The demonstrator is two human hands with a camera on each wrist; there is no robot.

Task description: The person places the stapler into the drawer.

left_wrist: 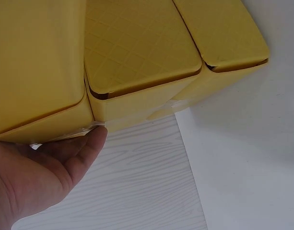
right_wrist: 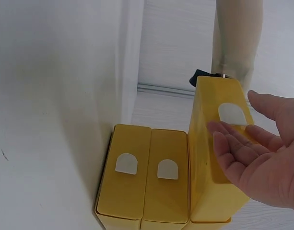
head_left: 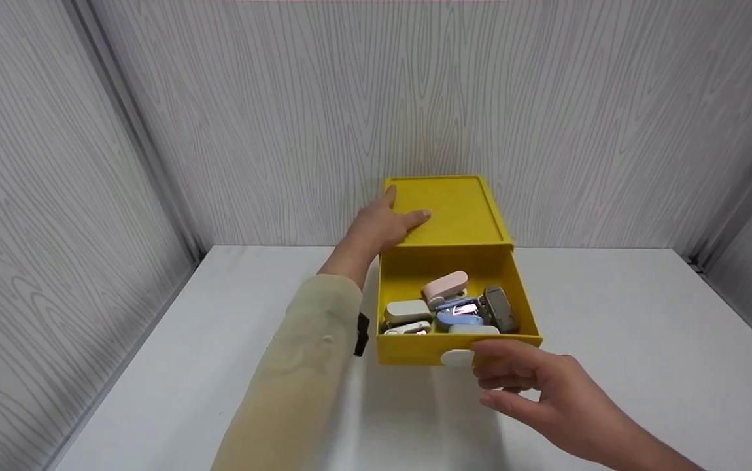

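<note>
Two bare hands work at a yellow plastic drawer cabinet [head_left: 454,209] that stands on a white tabletop [head_left: 611,327] against a grey wood-grain wall [head_left: 376,98]. The left hand [head_left: 386,222], in a pale beige sleeve [head_left: 297,366], lies flat on the cabinet's ridged top near its left edge, fingers straight and thumb stretched across the lid, holding nothing. From the left wrist view the thumb [left_wrist: 91,143] touches the cabinet's lower corner.

The right hand [head_left: 539,392] hovers just in front of the pulled-out yellow drawer [head_left: 415,350], fingers loosely extended and relaxed, gripping nothing; its fingertips are close to the white rounded tab handle [head_left: 458,358] on the drawer front, and whether they touch it cannot be told. The right wrist view shows the open palm [right_wrist: 262,163] beside that drawer front, with two closed yellow drawers [right_wrist: 147,177] next to it, each with the same white tab.

The drawer stands well out of the cabinet and holds several small staplers: a pink one [head_left: 444,286], a cream one [head_left: 407,311], a blue one [head_left: 460,317] and a grey one [head_left: 499,307].
</note>
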